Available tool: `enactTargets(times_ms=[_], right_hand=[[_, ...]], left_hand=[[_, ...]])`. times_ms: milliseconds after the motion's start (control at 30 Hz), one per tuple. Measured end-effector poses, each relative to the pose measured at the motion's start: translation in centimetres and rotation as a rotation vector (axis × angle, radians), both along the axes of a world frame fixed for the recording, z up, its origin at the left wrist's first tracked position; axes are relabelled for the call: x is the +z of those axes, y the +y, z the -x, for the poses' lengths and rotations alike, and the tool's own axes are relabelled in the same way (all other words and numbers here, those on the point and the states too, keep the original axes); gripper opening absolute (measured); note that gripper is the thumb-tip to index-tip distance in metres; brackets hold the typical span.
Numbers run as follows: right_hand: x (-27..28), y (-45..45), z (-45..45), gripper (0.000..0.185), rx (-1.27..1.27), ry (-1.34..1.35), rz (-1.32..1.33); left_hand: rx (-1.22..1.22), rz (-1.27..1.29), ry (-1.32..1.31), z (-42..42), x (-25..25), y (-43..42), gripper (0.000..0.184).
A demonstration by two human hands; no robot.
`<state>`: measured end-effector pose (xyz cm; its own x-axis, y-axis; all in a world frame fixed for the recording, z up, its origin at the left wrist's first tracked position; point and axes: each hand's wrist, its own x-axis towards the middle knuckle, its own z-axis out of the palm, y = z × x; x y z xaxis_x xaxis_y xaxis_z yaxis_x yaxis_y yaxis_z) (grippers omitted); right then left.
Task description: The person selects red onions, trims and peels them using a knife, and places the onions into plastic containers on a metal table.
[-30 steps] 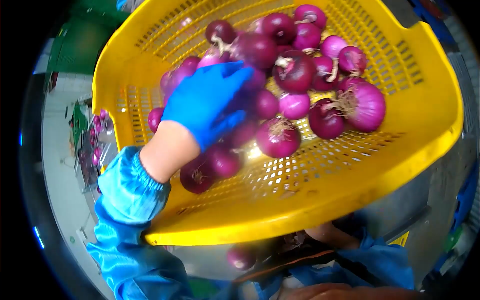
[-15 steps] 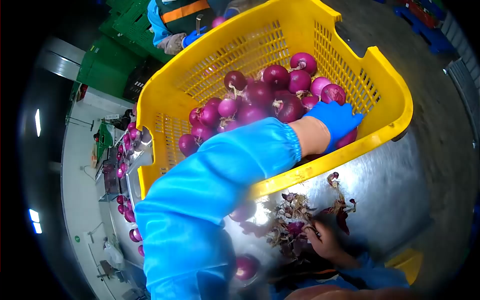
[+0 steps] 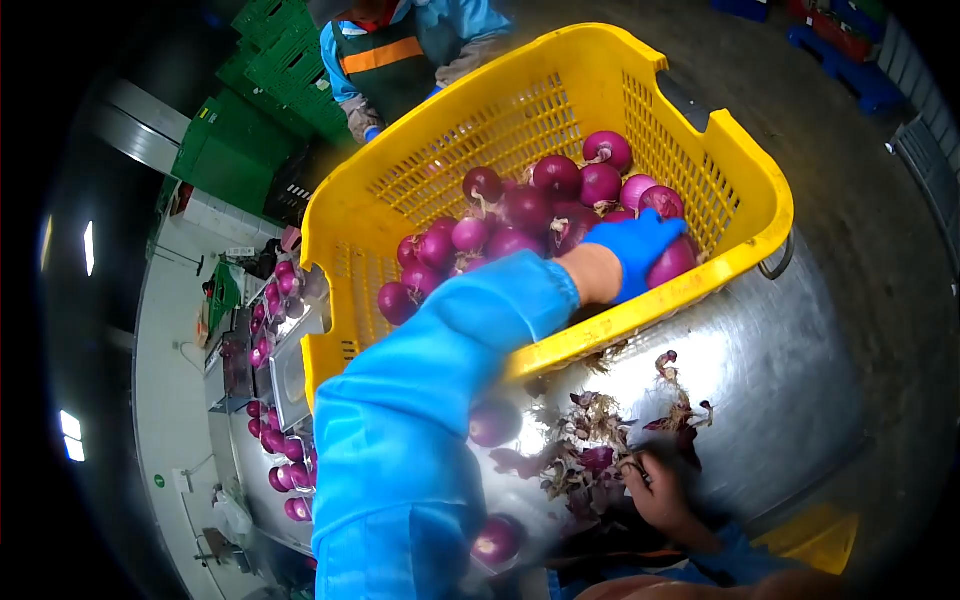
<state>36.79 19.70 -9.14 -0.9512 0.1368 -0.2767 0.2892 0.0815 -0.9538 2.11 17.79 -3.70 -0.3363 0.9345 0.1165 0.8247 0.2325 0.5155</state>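
My left hand (image 3: 636, 254), in a blue glove and long blue sleeve, reaches into a yellow perforated crate (image 3: 600, 350). Its fingers curl over a red onion (image 3: 672, 262) at the crate's near right side. Several more red onions (image 3: 526, 208) are heaped around it. Below the crate, my bare right hand (image 3: 662, 497) is closed near the metal table (image 3: 770, 370), beside a pile of onion skins and roots (image 3: 590, 430). What its fingers hold is dark and hard to make out.
Loose onions (image 3: 497, 540) lie on the table near my sleeve. More onions (image 3: 290, 475) line a surface at left. Across the crate stands another person (image 3: 385, 60) in blue sleeves. Green crates (image 3: 285, 60) are stacked behind; a yellow container edge (image 3: 815, 535) shows lower right.
The crate appears shifted slightly left and down in view, and my left hand sits further left among the onions. The other person's hand and blade have dropped out of sight behind the crate.
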Motion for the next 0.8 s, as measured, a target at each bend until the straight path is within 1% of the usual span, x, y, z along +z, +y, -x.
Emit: enactTargets(times_ms=[67,100,133,167,200,267,300,333,367,400,467,500,533,567,600,633,667,733,800], right_hand=[[-0.4,-0.6,-0.8,0.024,-0.02,-0.021,-0.049],[-0.6,-0.9,-1.3,0.025,-0.038,-0.035,-0.073],[-0.7,-0.9,-1.6,0.021,-0.029,0.017,-0.091],[-0.7,-0.7,-1.8,0.018,-0.019,0.067,-0.11],[-0.7,-0.5,-2.2,0.015,-0.008,0.111,-0.127],[-0.5,-0.2,-2.5,0.017,0.025,0.132,-0.15],[0.6,-0.4,-2.7,0.018,-0.025,0.076,-0.105],[1.6,-0.9,-2.8,0.018,-0.072,0.026,-0.059],[2.0,-1.8,-2.4,0.02,-0.178,0.12,-0.075],[2.6,-0.7,-2.1,0.023,-0.074,0.285,-0.208],[4.8,-1.1,-2.2,0.024,-0.134,0.145,-0.063],[4.9,-0.9,-2.2,0.025,-0.119,0.172,-0.04],[6.7,-0.7,-2.0,0.025,-0.116,0.141,0.073],[8.4,-0.5,-1.7,0.024,-0.118,0.106,0.184],[9.0,-0.5,-1.8,0.025,-0.148,0.126,0.158],[9.1,-0.1,-2.1,0.026,-0.137,0.154,0.144],[9.3,-0.1,-1.9,0.025,-0.146,0.298,0.076],[12.1,-0.4,-1.7,0.023,-0.065,0.378,-0.162],[12.5,-1.5,-2.0,0.023,-0.006,0.548,-0.349]], left_hand=[[0.06,0.095,0.087,-0.1,3.8,-1.5,0.087],[0.188,0.061,-0.055,-0.4,6.1,-2.4,0.097],[0.168,-0.098,-0.112,0.6,6.8,-3.4,0.104],[0.264,-0.151,-0.267,0.7,8.5,-4.5,0.102],[0.343,-0.274,-0.531,0.0,10.5,-5.5,0.092],[0.395,-0.365,-0.831,-1.5,15.1,-8.2,0.074],[0.348,-0.477,-1.006,-2.6,16.3,-9.5,0.071],[0.315,-0.509,-1.09,-3.7,17.1,-11.2,0.069],[0.274,-0.514,-1.185,-5.5,17.6,-12.5,0.068],[0.259,-0.529,-1.241,-7.6,17.9,-13.7,0.071],[0.257,-0.56,-1.32,-11.9,17.9,-15.5,0.079],[0.244,-0.599,-1.422,-14.4,17.8,-16.0,0.088],[0.289,-0.67,-1.474,-16.7,16.9,-16.6,0.094],[0.277,-0.672,-1.444,-18.7,15.8,-16.7,0.095],[0.266,-0.674,-1.419,-20.6,15.0,-16.7,0.096],[0.174,-0.692,-1.396,-22.1,14.6,-16.9,0.086],[0.253,-0.638,-1.428,-23.5,14.2,-17.7,0.086],[0.4,-0.704,-1.336,-26.1,11.7,-19.1,0.088],[0.485,-0.667,-1.153,-27.6,9.5,-20.8,0.09]])
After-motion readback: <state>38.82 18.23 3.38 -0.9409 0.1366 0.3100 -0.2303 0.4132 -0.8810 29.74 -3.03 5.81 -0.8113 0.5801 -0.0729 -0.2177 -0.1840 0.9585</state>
